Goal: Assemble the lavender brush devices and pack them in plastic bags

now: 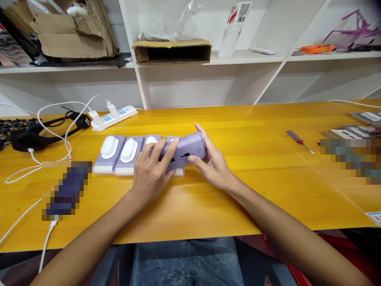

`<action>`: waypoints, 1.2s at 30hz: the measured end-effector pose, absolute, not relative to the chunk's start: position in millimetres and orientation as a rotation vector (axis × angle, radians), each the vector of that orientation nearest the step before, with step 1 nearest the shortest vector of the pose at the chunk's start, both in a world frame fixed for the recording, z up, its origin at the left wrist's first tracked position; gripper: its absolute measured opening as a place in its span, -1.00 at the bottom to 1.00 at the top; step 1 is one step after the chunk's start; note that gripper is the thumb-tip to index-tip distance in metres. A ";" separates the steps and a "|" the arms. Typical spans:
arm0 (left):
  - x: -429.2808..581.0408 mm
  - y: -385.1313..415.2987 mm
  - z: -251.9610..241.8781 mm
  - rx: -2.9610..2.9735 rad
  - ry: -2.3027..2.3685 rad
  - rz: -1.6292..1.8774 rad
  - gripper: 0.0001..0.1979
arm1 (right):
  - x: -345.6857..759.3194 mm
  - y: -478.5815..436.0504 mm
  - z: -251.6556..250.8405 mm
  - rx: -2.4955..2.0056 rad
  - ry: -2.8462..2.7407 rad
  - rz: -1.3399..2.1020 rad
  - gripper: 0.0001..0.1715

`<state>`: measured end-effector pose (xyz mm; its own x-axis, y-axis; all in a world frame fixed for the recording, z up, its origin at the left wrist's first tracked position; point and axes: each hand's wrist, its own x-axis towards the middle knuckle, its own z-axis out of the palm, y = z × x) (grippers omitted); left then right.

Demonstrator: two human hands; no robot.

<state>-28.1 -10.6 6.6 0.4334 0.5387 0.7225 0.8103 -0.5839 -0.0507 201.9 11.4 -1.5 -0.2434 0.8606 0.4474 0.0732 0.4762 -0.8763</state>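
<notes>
A lavender plastic casing (195,145) with dark slots and small holes in its side is held tilted just above the table, between both hands. My left hand (150,169) wraps its left part, fingers over the top. My right hand (214,165) grips its right end, with the thumb on the near face and the fingers behind. Beneath and to the left, several similar lavender units stand in a row, each with a white scalloped knob (109,147); my left hand and the casing partly cover the ones on the right.
A white power strip (114,118) with plugs and looping cables lies at the back left, near a black headset (50,131). A blurred-out phone-like object (68,188) is at the left. On the right lies a screwdriver (297,140). Shelves behind carry cardboard boxes (71,35).
</notes>
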 end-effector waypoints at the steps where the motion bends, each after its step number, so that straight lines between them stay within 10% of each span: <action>1: -27.6 -10.6 6.0 -2.299 -1.151 -0.948 -0.15 | 201.3 10.5 -1.3 -0.811 -1.661 0.932 0.22; 14: -21.0 -9.5 4.4 -2.321 -1.086 -1.201 -0.06 | 210.8 27.0 1.0 -0.865 -1.337 1.069 0.10; 23: -16.4 -7.1 4.2 -2.331 -1.112 -1.765 0.10 | 205.2 30.7 -1.9 -0.772 -1.168 1.367 -0.47; 29: -20.9 -5.6 1.8 -2.300 -1.369 -2.004 0.10 | 212.1 25.2 7.7 -0.675 -1.369 1.426 -0.33; 36: -22.8 3.7 15.4 -1.970 -1.597 -2.837 -0.32 | 221.9 23.1 3.1 -0.653 -1.702 1.454 -0.27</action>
